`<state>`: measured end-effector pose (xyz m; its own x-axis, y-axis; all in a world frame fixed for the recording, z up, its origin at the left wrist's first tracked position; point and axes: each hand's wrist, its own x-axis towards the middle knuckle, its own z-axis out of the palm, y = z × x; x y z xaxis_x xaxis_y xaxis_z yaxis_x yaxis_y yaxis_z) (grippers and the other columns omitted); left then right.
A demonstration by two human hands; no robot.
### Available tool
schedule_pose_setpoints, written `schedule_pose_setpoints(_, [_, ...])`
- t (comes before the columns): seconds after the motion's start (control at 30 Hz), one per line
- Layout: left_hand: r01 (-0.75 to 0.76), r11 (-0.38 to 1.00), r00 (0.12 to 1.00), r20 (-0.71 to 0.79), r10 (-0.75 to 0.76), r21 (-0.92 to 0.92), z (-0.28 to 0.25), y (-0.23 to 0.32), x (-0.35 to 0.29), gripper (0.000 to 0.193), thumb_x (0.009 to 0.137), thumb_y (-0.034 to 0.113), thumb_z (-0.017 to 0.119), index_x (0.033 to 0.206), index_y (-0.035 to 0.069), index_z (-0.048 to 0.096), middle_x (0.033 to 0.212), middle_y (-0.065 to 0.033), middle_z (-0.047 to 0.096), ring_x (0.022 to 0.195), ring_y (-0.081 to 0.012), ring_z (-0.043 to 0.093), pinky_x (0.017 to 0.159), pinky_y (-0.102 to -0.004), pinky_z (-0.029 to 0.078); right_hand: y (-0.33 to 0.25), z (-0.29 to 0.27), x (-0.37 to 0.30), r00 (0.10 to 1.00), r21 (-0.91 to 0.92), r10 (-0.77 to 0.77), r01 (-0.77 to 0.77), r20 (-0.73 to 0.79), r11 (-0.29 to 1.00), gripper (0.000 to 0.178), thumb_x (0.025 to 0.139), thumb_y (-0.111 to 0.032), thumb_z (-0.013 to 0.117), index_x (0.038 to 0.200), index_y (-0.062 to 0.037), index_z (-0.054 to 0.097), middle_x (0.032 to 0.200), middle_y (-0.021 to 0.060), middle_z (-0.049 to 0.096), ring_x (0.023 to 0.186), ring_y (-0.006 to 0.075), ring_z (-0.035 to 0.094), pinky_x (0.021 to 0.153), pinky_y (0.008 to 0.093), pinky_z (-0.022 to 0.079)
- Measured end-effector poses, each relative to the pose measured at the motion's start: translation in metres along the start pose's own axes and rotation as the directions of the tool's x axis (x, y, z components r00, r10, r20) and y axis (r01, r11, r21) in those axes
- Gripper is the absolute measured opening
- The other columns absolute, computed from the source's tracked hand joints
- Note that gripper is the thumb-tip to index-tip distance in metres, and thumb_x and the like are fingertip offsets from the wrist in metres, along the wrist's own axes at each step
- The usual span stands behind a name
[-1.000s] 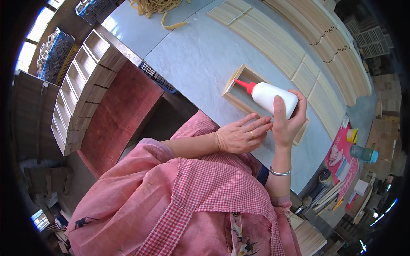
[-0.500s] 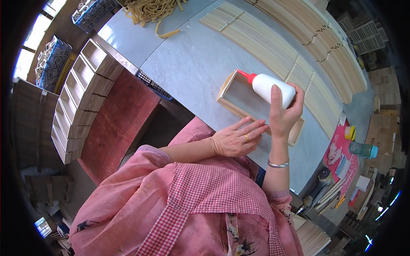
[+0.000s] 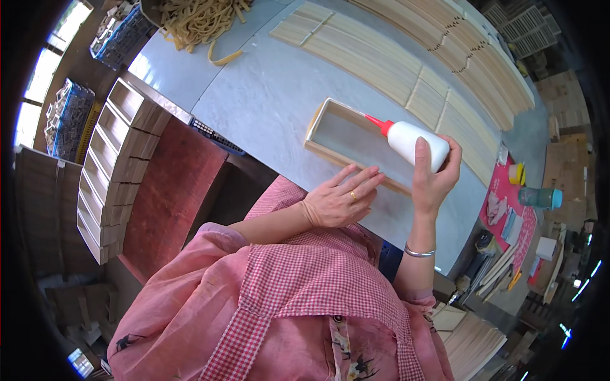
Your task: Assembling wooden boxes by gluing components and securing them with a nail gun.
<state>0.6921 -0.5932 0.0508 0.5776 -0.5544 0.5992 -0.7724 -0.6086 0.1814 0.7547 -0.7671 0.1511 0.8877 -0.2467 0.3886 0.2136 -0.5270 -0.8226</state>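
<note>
a small, rectangular, open frame of pale wood (image 3: 340,157) lies on the grey marbled tabletop (image 3: 254,89), near its edge on the person's side. a thin white bead (image 3: 316,122) runs along the top of its left short end and on along part of the far long side. a white, round plastic squeeze bottle (image 3: 408,143) is tilted over the frame, its pointed red nozzle (image 3: 379,123) aimed left at the far side's top edge; whether the tip touches the wood i cannot tell. the right hand (image 3: 435,170) is wrapped around the bottle's base, thumb on the near side, with a silver bangle (image 3: 419,253) at the wrist. the left hand (image 3: 341,201), palm down and a gold ring (image 3: 353,195) on one finger, is loosely open, fingers stretched out to the near long side; how firmly they press is hidden. beyond the frame lie flat pale wood boards (image 3: 362,63), with stacked grooved wooden strips (image 3: 445,44) farther back. a tangle of tan bands (image 3: 197,22) sits at the table's far left. left of the table, a row of joined pale wooden boxes (image 3: 105,162) stands on a reddish-brown board (image 3: 171,197)
</note>
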Motion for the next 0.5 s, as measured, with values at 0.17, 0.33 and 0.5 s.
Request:
schedule_pose_setpoints(0.17, [0.025,0.999,0.999,0.023,-0.026,0.023,-0.003,0.003,0.001,0.038,0.085,0.03,0.069,0.118,0.01,0.068,0.157,-0.0113,0.043,0.149,-0.0261,0.037,0.124,-0.0466,0.022,0.005,-0.026,-0.003,0.998,-0.042,0.029,-0.031,-0.056,0.999,0.04,0.09,-0.028,0.075,0.116,-0.0038,0.057,0.105,0.0135,0.064,0.09,0.0256,0.061,0.08,0.0365,0.052])
schedule_pose_setpoints(0.33, [0.035,0.999,0.998,0.05,-0.036,0.023,-0.008,0.004,0.004,0.039,0.085,0.029,0.069,0.119,0.011,0.067,0.156,-0.0112,0.044,0.148,-0.0255,0.038,0.124,-0.046,0.022,0.018,-0.051,-0.006,0.992,-0.099,0.039,-0.051,-0.119,0.994,0.039,0.09,-0.028,0.075,0.115,-0.0039,0.057,0.105,0.0131,0.064,0.09,0.0251,0.061,0.08,0.0362,0.052])
schedule_pose_setpoints(0.5, [0.042,0.999,0.998,0.054,-0.044,0.026,-0.009,0.005,0.004,0.039,0.085,0.029,0.069,0.119,0.011,0.066,0.155,-0.0112,0.045,0.147,-0.0261,0.039,0.124,-0.0462,0.022,0.028,-0.073,-0.01,0.983,-0.126,0.038,-0.061,-0.181,0.99,0.039,0.09,-0.029,0.076,0.114,-0.0036,0.058,0.104,0.0128,0.064,0.09,0.0249,0.061,0.079,0.036,0.053])
